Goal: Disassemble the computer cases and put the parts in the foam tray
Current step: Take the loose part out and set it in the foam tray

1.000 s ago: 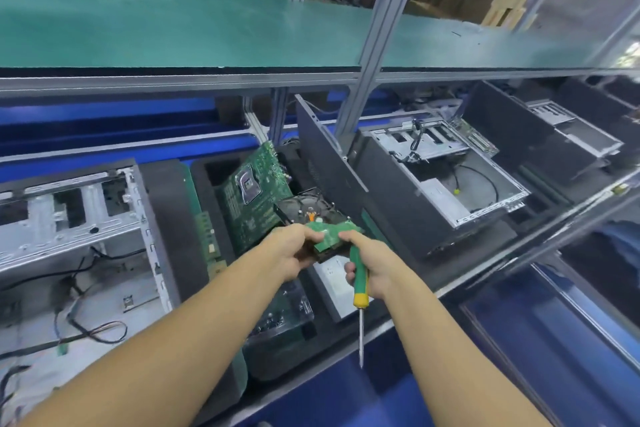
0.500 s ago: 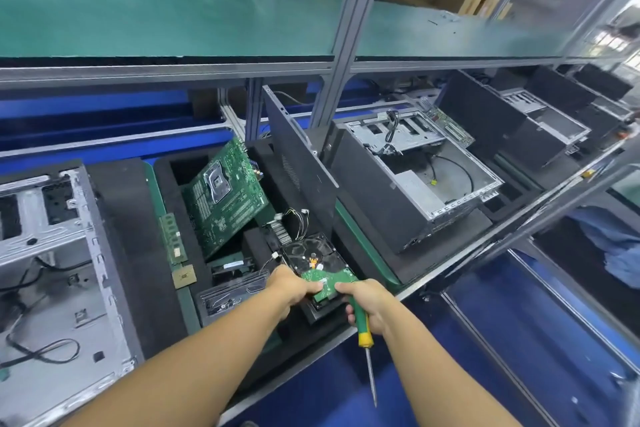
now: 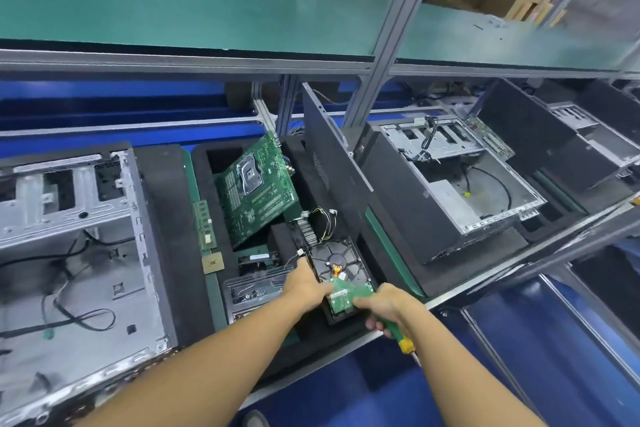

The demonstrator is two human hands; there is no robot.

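Hard drive (image 3: 337,263) gripped by outstretched left hand (image 3: 306,282); right hand (image 3: 382,305) pinches it, clutching screwdriver (image 3: 394,331).

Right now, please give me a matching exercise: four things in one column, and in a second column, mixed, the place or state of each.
1 motherboard
2 hard drive
3 screwdriver
4 processor chip

A gripped by the right hand alone
B flat on the foam tray's left edge
C leaning tilted inside the tray
D held by the left hand and the right

Pairs: 1-C, 2-D, 3-A, 4-B.
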